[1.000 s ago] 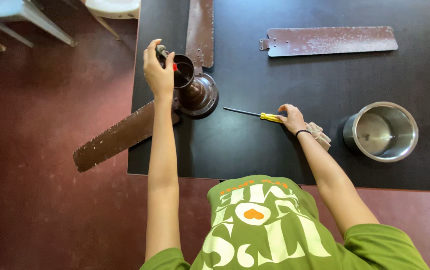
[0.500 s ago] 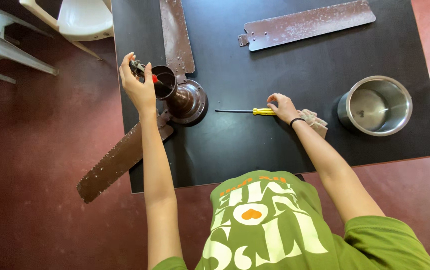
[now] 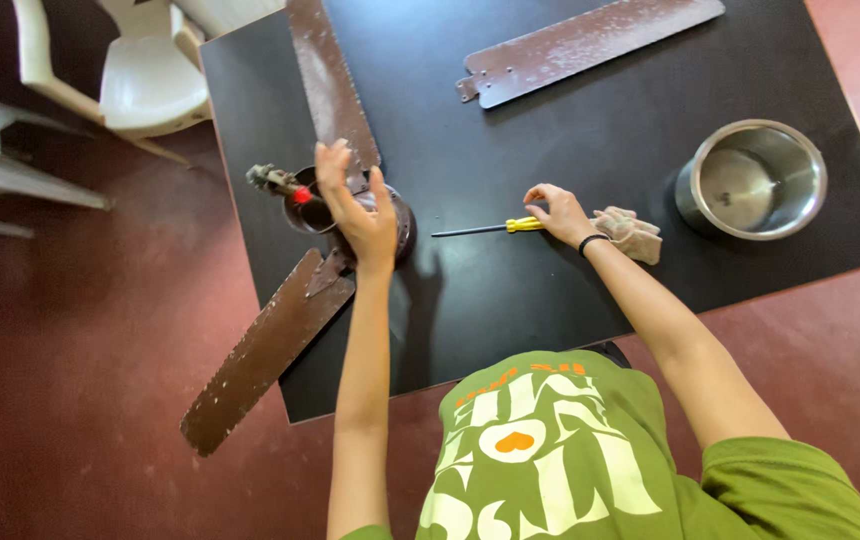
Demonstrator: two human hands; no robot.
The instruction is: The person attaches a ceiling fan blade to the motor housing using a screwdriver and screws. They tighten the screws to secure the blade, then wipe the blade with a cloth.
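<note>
Fan motor [image 3: 390, 225] sits near the left edge of the black table [image 3: 510, 300], a dark round hub with a cup-shaped cover and a short stem carrying a red bit that sticks out to the left. Two brown, dust-speckled blades are on it — one [image 3: 330, 85] runs up toward the far edge, the other [image 3: 265, 350] slants down and hangs well past the near-left edge over the red floor [image 3: 80, 400]. I see a third blade [image 3: 590, 45] lying loose at the far side, well apart from the hub. The middle of the table between hub and steel pot [image 3: 755, 178] is bare apart from a screwdriver [image 3: 495, 228] with a yellow handle; white plastic chairs [image 3: 145, 80] stand close off the far-left corner. My left hand [image 3: 355, 210] lies over the top of the hub, fingers spread and raised, palm against it — an open grip, not clenched round anything. My right hand [image 3: 560, 212] rests on the table with its fingertips on the yellow handle, loosely curled, touching rather than lifting it; a crumpled rag [image 3: 635, 232] lies just beside the wrist.
</note>
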